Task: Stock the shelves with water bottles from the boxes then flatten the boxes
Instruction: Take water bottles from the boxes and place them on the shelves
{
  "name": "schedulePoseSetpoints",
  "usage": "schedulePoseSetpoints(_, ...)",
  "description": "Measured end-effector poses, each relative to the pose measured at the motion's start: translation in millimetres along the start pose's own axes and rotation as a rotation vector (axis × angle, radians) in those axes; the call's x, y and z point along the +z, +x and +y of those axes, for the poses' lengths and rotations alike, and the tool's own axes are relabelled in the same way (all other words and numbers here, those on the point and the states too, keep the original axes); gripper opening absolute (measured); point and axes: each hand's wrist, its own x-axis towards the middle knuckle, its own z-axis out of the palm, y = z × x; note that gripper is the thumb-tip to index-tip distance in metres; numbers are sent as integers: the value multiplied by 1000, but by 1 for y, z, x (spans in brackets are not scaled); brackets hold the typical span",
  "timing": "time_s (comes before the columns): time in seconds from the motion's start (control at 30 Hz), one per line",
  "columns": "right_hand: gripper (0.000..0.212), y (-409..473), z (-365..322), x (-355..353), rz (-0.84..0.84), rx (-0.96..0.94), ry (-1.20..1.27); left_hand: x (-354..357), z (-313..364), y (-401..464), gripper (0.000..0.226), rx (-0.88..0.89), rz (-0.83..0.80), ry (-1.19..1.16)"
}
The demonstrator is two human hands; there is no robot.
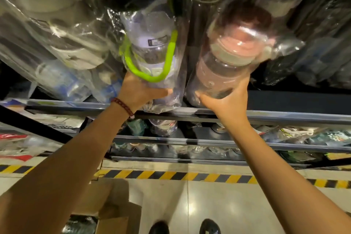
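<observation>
While wrapped neighbours [57, 43] crowd both sides, fingers of each hand clamped on bagged bottles: left hand [138, 91] green-strapped bottle [152, 51], right hand [226, 99] pink bottle [228, 62].

Glossy pale tiled floor [218, 205], yellow-black hazard stripe [171, 175], dim overhead light

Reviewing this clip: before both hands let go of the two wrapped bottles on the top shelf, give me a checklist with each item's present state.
1. Left hand holds the green-strap bottle at its base: ok.
2. Right hand holds the pink-lid bottle at its base: ok.
3. Bottle bases fully past the shelf edge: cannot tell, wrapping overhangs it.
4. Bottles upright: cannot tell, the camera looks steeply up.
5. Space behind them: cannot tell, other wrapped stock crowds there.
6. Cardboard box on the floor open: ok.
</observation>
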Motion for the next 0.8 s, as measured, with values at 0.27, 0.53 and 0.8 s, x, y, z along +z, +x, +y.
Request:
schedulePoseSetpoints(0.27, 67, 12, -5, 0, -13, 17, -206, 2, 17, 13, 62, -82, -207, -17)
schedulePoseSetpoints(0.53, 68, 11, -7, -2, -40, 14, -191, 0, 28, 8, 59, -130, -197, 45)
schedulePoseSetpoints(0.8, 66, 12, -9, -4, -79, 23, -176, 21, 11, -26, 71, 124, 173, 151)
